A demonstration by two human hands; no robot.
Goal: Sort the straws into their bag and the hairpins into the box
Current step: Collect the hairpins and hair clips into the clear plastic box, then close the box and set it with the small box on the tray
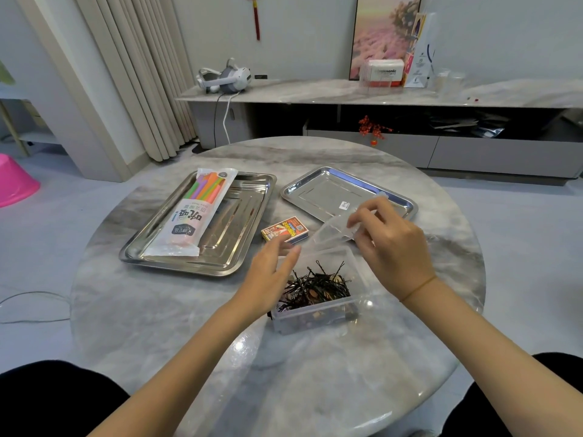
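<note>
A clear plastic box [315, 316] stands on the round marble table [157, 310] and holds several black hairpins [317, 287]. My left hand [271, 272] rests against the box's left rim, fingers apart. Above the box's far side, my right hand [391, 244] pinches the clear lid [331, 233], which is tilted. A bag of coloured straws [192, 216] lies in the left steel tray [227, 247].
A second steel tray [318, 190] lies at the back right with only a small sticker on it. A small orange card box [284, 230] sits between the trays. Beyond the table stands a low cabinet with a headset [225, 77]. A pink tub [14, 181] is on the floor at left.
</note>
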